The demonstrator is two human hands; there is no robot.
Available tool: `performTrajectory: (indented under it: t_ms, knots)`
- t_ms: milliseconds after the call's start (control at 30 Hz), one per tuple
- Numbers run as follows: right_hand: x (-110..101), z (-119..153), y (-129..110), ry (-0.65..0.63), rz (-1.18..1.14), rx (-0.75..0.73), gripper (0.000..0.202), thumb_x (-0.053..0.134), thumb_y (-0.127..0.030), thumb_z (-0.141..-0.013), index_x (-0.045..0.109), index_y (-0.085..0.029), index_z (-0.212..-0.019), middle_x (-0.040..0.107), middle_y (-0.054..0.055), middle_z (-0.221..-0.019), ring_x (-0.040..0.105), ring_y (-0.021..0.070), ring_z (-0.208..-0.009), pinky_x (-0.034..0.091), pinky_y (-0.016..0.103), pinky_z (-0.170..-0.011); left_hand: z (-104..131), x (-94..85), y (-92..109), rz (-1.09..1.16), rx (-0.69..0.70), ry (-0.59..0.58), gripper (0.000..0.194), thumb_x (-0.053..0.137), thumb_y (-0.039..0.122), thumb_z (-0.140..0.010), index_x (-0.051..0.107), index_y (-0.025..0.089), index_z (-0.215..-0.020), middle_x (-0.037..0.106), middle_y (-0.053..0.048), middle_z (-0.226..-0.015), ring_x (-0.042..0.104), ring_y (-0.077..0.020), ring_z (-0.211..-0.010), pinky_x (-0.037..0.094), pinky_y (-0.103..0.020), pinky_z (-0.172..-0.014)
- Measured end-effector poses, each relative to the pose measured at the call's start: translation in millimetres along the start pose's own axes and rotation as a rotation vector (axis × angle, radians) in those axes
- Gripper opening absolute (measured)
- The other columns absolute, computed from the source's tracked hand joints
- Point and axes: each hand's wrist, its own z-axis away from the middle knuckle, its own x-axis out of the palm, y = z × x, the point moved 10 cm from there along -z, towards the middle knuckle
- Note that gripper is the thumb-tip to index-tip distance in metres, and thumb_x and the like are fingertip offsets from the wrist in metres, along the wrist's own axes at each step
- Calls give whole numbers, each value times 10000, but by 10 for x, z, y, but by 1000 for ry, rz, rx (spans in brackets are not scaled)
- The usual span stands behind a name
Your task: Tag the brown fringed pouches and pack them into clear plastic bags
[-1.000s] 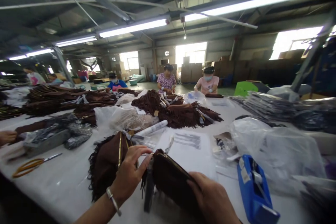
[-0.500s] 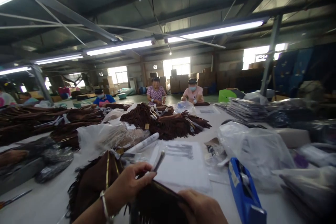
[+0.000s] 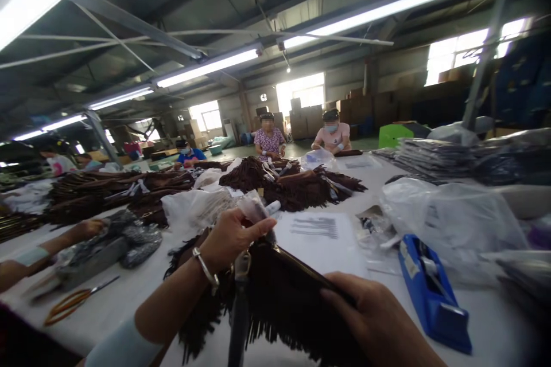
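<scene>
A dark brown fringed bag with a zipper along its top edge hangs between my hands, its fringe facing down. My left hand is closed on the bag's top left corner, where a clear plastic piece stands up between thumb and fingers. At the top right edge my right hand grips the bag, thumb on the near side. A dark strap with a metal clasp dangles below my left wrist. Behind the bag lies a white printed sheet.
To the right stands a blue tape dispenser, near a clear plastic bag. Orange-handled scissors lie at left, close to a co-worker's hand on grey plastic wrapping. Brown fringed pieces are heaped farther back. Co-workers sit beyond.
The view has swung left, bringing the scissors and the co-worker's arm further in. Both hands have lifted the bag, and more of its front and strap shows.
</scene>
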Motion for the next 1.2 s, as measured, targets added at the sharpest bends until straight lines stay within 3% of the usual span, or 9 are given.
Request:
performTrajectory:
  t_ms: [267, 400, 633, 767, 1000, 1200]
  knots:
    - [-140, 5, -149, 87, 66, -21, 278, 437, -357, -852, 699, -284, -910, 724, 3, -816, 661, 192, -743, 485, 259, -674, -51, 60, 544, -177, 167, -120, 285, 658, 422, -773, 658, 144, -831, 623, -9, -753, 547, -140, -694, 427, -243, -643]
    - [-211, -5, -156, 137, 78, -29, 286, 424, -365, -856, 693, -293, -921, 720, 6, -802, 655, 196, -718, 486, 270, -665, 14, 132, 672, -382, 302, -150, 219, 638, 409, -801, 675, 195, -829, 584, 6, -751, 520, -141, -732, 413, -260, -705]
    - [-198, -4, -127, 145, 117, -33, 271, 436, -351, -847, 692, -297, -917, 718, 8, -810, 656, 204, -733, 486, 275, -656, 123, 253, 625, -540, 415, -180, 154, 648, 356, -807, 674, 237, -902, 602, -23, -952, 497, -198, -960, 397, -323, -876]
    - [-218, 14, -139, 168, 146, -47, 261, 436, -334, -850, 690, -299, -899, 722, -1, -816, 663, 197, -729, 484, 265, -649, 131, 296, 600, -471, 403, -178, 95, 655, 299, -812, 679, 226, -868, 610, -20, -938, 497, -192, -971, 402, -314, -886]
    - [-238, 43, -76, 146, 123, -21, 254, 423, -345, -875, 670, -295, -901, 717, -2, -863, 663, 191, -774, 484, 272, -689, 159, 246, 596, -340, 436, -74, 121, 669, 324, -807, 694, 211, -839, 612, -32, -895, 512, -192, -936, 423, -322, -869]
    - [-251, 77, -22, 130, 140, 5, 256, 431, -366, -869, 677, -298, -899, 718, 1, -853, 664, 204, -771, 489, 279, -688, 154, 320, 499, -257, 379, -107, 167, 626, 355, -833, 687, 202, -860, 621, -43, -928, 531, -203, -956, 420, -344, -903]
